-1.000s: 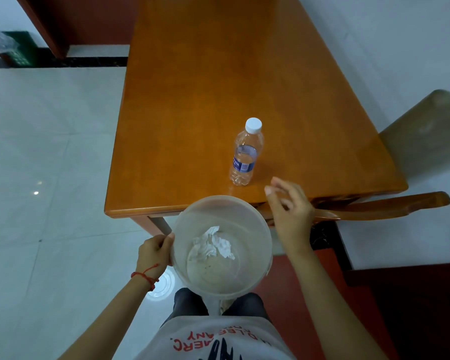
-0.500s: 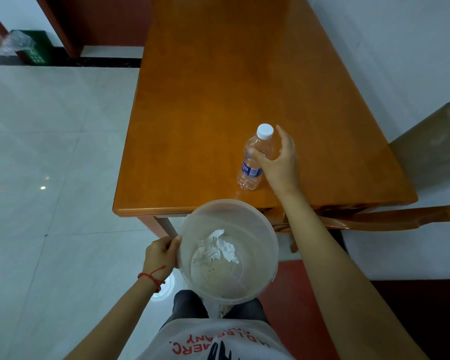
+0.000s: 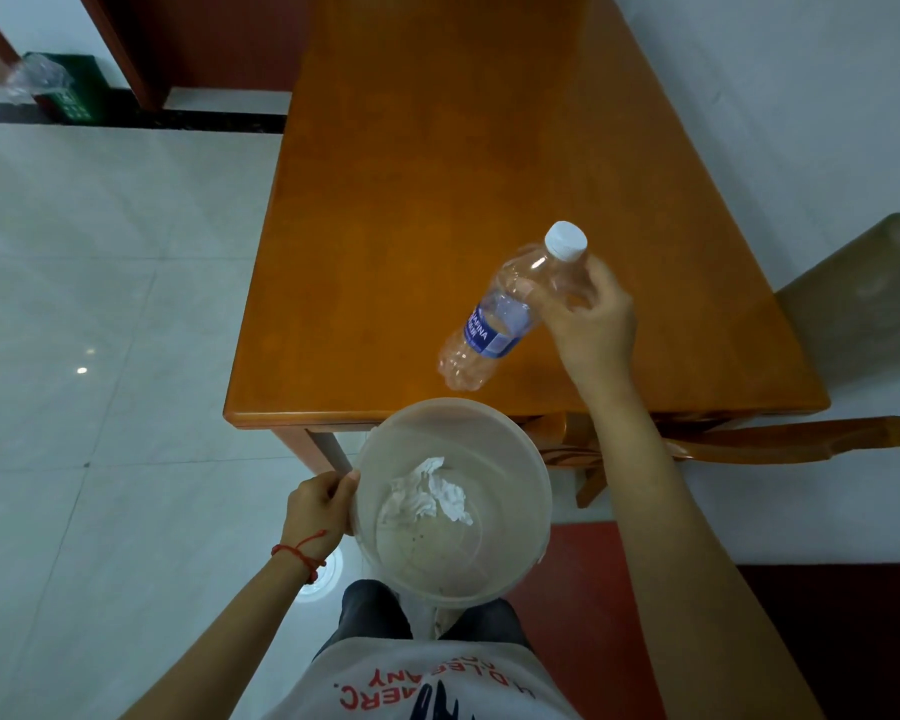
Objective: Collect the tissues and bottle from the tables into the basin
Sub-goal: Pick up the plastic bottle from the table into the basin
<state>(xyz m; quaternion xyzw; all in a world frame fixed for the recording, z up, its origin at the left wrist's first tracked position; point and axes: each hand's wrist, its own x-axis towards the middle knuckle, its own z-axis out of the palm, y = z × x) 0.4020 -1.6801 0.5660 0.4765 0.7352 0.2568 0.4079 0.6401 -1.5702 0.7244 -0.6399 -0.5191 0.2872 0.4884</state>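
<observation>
Overhead, bottle: tilted above the table, cap away, base toward the basin.
Right hand: grasping the bottle's upper body.
Left hand: clenched on basin rim; tissues inside.

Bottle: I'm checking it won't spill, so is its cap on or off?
On. The white cap sits on the bottle, tilted in the right hand.
</observation>
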